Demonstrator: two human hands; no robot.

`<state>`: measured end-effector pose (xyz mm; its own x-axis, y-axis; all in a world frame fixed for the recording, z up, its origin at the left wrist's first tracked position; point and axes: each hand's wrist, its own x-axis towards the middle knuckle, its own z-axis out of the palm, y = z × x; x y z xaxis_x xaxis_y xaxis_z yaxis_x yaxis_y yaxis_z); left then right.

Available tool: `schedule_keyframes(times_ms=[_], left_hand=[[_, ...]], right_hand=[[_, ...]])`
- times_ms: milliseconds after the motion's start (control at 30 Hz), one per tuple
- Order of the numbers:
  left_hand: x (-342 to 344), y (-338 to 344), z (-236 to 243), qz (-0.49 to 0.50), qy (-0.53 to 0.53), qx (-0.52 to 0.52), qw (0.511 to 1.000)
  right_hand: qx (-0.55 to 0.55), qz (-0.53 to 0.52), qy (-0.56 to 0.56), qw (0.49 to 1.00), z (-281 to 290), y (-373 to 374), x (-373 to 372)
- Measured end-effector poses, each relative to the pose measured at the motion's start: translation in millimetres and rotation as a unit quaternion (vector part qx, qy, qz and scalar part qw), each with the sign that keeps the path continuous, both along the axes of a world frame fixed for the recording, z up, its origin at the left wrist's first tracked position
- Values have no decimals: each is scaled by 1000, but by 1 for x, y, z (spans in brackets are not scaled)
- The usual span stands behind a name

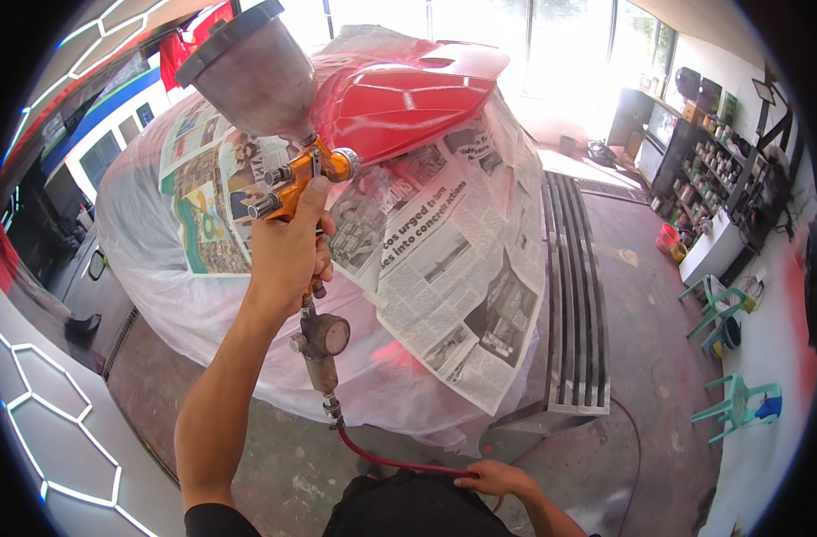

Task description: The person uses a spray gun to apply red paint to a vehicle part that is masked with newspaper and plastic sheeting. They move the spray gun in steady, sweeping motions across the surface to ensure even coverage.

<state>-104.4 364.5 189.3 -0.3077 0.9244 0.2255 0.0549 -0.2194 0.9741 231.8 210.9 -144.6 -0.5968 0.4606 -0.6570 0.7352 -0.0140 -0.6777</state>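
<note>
My left hand (294,251) grips an orange spray gun (296,183) topped by a grey paint cup (247,76). Below it hangs a metal inline fitting (323,340) joined to a red hose (381,456). At the lower right, my right hand (484,479) is closed on that hose. Behind the gun, a glossy red panel (399,103) lies above newspaper sheets (444,286) and translucent plastic sheeting (158,313), which cover a large bulky object.
A slatted metal structure (569,295) stands right of the covered object. Along the right wall are shelves of cans (699,170), a white box (708,246) and green plastic chairs (735,403). Hexagonal lights (59,430) are at left. A hose (637,465) runs over the floor.
</note>
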Motion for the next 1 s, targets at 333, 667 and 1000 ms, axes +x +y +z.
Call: schedule_keyframes(times_ms=[333,667,1000], left_hand=[[70,-59,-53,-174,-30,-62,982],[109,-70,-67,-296,133,58,944],[84,-70,-163,-426,-118,-2,897]], right_hand=[[353,-236,326,845,188,33,-52],[424,-352,403,731,214,112,-96],[285,-479,401,727,288,93,-129]])
